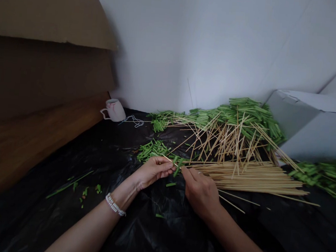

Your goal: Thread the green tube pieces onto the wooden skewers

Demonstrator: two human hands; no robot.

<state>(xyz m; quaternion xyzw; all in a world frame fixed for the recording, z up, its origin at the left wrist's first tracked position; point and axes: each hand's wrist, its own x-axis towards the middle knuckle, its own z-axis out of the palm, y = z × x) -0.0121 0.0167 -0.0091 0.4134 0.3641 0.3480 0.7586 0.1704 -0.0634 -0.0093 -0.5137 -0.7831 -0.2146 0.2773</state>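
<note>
Between my hands is a thin bamboo skewer with short cut green stalk pieces across it. My left hand, with a beaded bracelet at the wrist, pinches the skewer near its pointed end. The fingers of my right hand are closed around the skewer on the other side of the green pieces; the part inside the fist is hidden. Just beyond my left hand lies a small heap of cut green stalks. A thick bundle of bare bamboo skewers lies beside my right hand.
Filled skewers form a large green pile by the wall, their bare ends pointing toward me. A white box stands right and a cardboard box left. A mug and white cord sit on black plastic sheeting.
</note>
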